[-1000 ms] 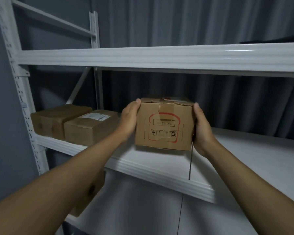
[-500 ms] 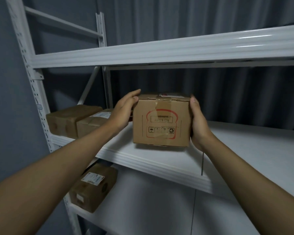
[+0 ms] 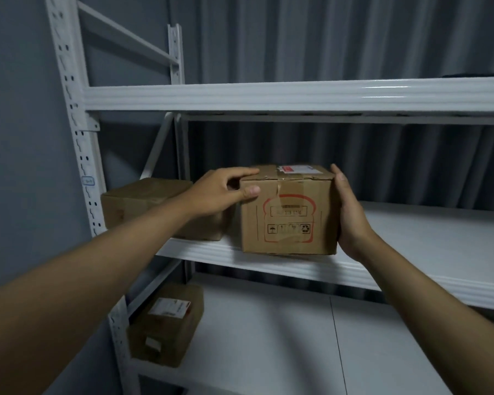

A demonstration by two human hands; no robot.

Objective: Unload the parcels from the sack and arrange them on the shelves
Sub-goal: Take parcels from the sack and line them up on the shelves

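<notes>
A brown cardboard parcel with a red bread-shaped print and a red-and-white label on top stands at the front edge of the middle shelf. My left hand grips its top left corner, thumb on the front face and fingers over the top. My right hand lies flat against its right side with straight fingers. Left of it on the same shelf stand other brown parcels, partly hidden by my left arm. The sack is out of view.
A labelled parcel lies on the lower shelf at the left. The white upright bounds the rack on the left. The upper beam crosses above. A grey curtain hangs behind.
The parcel has moved left, close to the other parcels, and sits on the middle shelf. My left hand has shifted from the box's side to its top left corner.
</notes>
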